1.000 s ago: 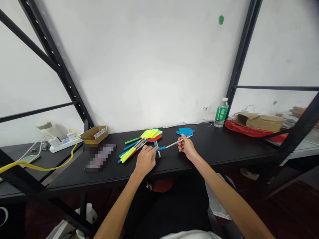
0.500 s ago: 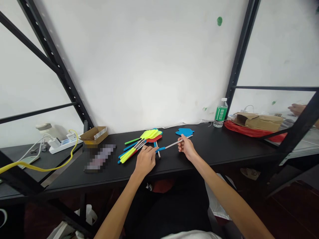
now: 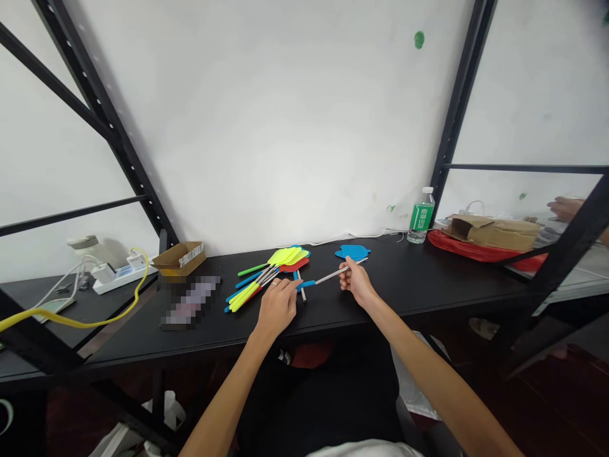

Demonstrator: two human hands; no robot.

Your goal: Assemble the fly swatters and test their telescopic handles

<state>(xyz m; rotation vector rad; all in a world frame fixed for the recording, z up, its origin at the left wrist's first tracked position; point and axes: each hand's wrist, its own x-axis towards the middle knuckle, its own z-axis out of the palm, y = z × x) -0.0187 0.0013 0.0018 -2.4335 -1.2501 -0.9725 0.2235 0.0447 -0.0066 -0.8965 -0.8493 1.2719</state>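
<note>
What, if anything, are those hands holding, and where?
A blue-handled metal rod: the left hand at its blue handle, the right hand on the metal shaft.

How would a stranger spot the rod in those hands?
Start at the black table along the white wall, then find the left hand and right hand over it. The slim silvery rod with a blue end runs between them; unlike the yellow paddles lying nearby, it alone is held.

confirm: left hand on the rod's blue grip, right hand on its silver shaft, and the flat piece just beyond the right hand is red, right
No: the flat piece just beyond the right hand is blue, not red, as the head view shows. The left hand is on the rod's blue grip and the right hand on its silver shaft.
</note>
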